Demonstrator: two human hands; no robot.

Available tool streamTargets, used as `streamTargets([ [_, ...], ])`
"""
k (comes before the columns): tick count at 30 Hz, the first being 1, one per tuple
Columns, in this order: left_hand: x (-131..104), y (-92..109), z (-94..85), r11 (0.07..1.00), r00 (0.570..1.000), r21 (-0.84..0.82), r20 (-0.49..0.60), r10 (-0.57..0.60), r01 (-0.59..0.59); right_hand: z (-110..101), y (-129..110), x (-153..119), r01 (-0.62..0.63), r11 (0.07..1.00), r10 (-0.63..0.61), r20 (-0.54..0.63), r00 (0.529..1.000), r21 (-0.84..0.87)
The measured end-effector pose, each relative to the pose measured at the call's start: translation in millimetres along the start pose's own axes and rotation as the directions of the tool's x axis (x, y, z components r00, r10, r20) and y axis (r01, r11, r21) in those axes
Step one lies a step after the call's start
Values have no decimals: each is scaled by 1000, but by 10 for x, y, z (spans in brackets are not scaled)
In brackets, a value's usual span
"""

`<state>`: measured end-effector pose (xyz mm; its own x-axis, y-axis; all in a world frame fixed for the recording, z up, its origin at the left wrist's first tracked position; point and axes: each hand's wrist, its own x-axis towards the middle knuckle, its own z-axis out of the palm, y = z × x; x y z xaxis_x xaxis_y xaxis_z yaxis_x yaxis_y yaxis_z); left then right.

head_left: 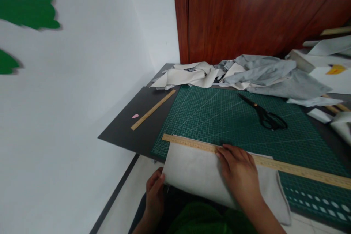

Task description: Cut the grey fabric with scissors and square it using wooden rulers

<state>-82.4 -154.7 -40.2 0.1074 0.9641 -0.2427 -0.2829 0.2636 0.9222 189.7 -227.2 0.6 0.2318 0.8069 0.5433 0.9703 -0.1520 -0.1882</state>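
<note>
A folded piece of light grey fabric [197, 166] lies across the front edge of the green cutting mat [211, 113], its near side hanging over the edge. Along its far edge runs a long wooden ruler [192, 142], which extends past the fabric at both ends. My right hand [241, 175] is over the ruler, thumb and fingers closed on it and pressing it against the fabric. At the fabric's left edge, my left hand [155, 186] pinches the cloth between thumb and fingers. Black-handled scissors [264, 113] lie on the mat beyond my right hand, with slightly parted blades.
A shorter wooden ruler [153, 109] and a small pink piece [135, 116] lie on the dark table [120, 128] at left. Crumpled fabric [260, 73] is heaped along the back. A white box [329, 73] stands at right. The white wall [90, 62] borders the left side.
</note>
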Motion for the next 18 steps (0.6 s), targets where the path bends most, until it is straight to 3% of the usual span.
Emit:
streamTargets([
  [18,111,28,45,992,998,117,-33,51,-46,-51,-77,66,-122,992,122,72,990,8],
])
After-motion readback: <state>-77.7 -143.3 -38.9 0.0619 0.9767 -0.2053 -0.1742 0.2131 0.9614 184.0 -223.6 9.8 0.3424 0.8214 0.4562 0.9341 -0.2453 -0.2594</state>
